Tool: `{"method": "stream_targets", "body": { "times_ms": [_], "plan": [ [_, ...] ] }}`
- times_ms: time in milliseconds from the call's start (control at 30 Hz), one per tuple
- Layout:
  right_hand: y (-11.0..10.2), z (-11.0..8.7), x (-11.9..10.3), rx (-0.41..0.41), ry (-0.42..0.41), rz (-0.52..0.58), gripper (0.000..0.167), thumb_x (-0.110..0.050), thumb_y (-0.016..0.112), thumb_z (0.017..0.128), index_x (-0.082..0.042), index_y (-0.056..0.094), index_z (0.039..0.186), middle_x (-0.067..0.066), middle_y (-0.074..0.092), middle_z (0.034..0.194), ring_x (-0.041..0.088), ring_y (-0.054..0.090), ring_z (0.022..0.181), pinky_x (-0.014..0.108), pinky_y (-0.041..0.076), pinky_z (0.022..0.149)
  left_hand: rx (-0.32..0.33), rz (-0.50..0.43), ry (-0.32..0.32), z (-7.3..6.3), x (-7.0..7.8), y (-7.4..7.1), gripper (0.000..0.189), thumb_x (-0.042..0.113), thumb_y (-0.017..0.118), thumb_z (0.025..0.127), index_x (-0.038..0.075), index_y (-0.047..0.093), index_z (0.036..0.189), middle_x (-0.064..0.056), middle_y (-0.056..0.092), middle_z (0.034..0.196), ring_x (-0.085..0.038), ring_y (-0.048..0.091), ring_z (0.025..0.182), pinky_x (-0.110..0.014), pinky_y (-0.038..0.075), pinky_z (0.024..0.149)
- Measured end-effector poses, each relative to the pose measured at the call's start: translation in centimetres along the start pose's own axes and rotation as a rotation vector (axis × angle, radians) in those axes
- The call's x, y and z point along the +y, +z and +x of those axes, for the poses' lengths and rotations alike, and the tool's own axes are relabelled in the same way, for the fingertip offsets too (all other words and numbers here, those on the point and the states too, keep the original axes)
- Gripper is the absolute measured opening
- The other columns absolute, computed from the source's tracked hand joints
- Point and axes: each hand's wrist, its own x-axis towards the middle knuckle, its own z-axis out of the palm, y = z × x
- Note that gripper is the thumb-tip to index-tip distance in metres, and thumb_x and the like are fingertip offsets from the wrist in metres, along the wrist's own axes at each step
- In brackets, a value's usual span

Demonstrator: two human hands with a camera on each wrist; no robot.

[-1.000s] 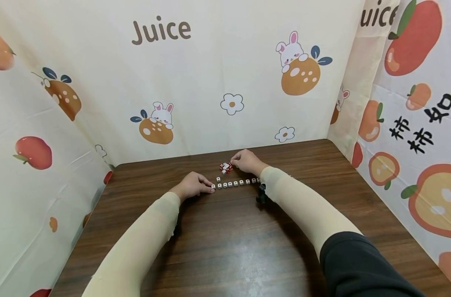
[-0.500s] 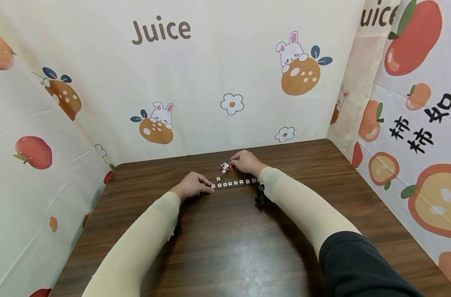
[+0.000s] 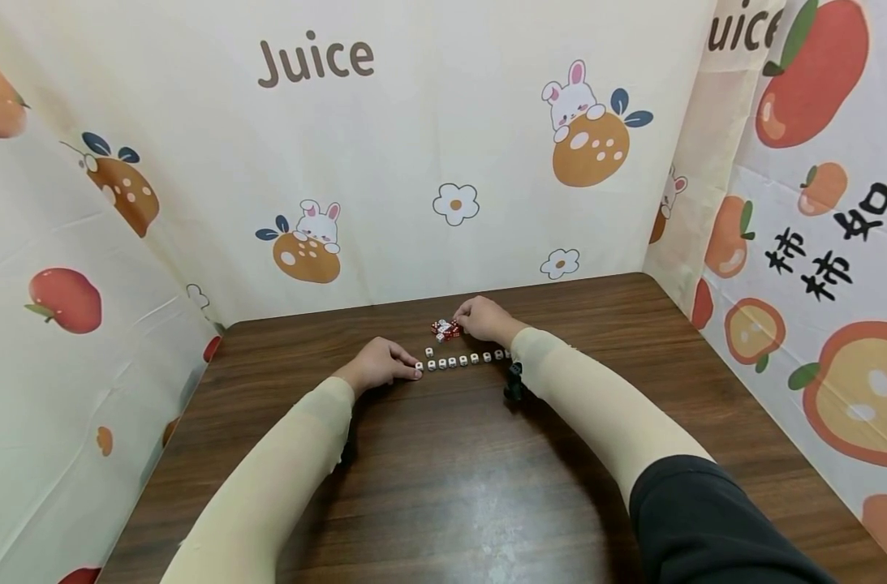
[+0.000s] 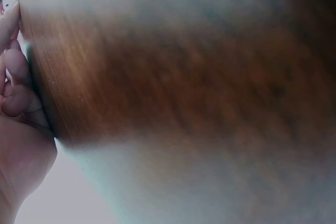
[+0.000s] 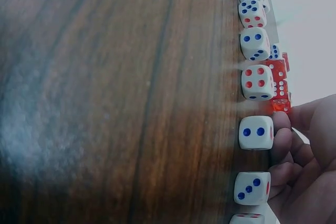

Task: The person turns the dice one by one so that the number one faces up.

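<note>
white dice point(image 3: 463, 361) line the frame's centre; the left hand point(image 3: 379, 363) pinches the leftmost, the right hand point(image 3: 484, 319) touches red dice point(image 5: 276, 70), grip unclear.

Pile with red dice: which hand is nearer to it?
Right. The right hand is at the right edge of the pile; the left hand is at the left end of the dice row.

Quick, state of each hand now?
Left hand: closed, pinching the white die at the row's left end.
Right hand: fingers at the dice pile; whether gripping one cannot be told.
</note>
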Motion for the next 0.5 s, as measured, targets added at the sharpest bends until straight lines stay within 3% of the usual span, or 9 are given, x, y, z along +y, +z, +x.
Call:
{"method": "stream_targets", "body": {
  "times_ms": [167,300,367,500],
  "plan": [
    [-0.19,-0.28,-0.18,-0.025,-0.014,0.008,0.035,-0.031,0.058,0.120,-0.017,0.080,0.143,0.008,0.082,0.130,0.024,0.076,0.112,0.044,0.060,0.096,-0.001,0.002,-0.002,-0.08,0.01,0.00,0.019,0.023,0.096,0.095,0.011,0.092,0.108,-0.004,0.087,0.112,-0.009,0.057,0.069,-0.024,0.052,0.063],
    [-0.13,-0.30,-0.28,-0.005,-0.030,-0.034,0.032,-0.031,0.061,0.118,-0.015,0.084,0.134,0.008,0.080,0.140,0.028,0.073,0.125,0.049,0.058,0.109,0.002,0.001,-0.001,-0.14,0.10,-0.02,0.019,0.023,0.096,0.094,0.010,0.092,0.107,-0.004,0.087,0.113,-0.009,0.057,0.069,-0.024,0.052,0.063],
    [-0.09,-0.24,-0.26,0.013,-0.025,-0.044,0.031,-0.030,0.062,0.117,-0.012,0.085,0.128,0.008,0.082,0.137,0.027,0.074,0.121,0.048,0.058,0.109,0.003,0.000,-0.001,-0.18,0.14,-0.01,0.019,0.022,0.096,0.094,0.009,0.092,0.107,-0.005,0.087,0.113,-0.009,0.057,0.069,-0.024,0.052,0.063],
    [-0.16,0.27,0.10,0.031,0.014,-0.018,0.028,-0.028,0.065,0.115,-0.009,0.086,0.118,0.008,0.085,0.113,0.023,0.073,0.096,0.042,0.061,0.094,0.004,0.001,0.003,-0.28,0.22,-0.05,0.019,0.022,0.096,0.094,0.009,0.092,0.108,-0.006,0.086,0.114,-0.009,0.057,0.070,-0.025,0.052,0.063]
  ]
}}
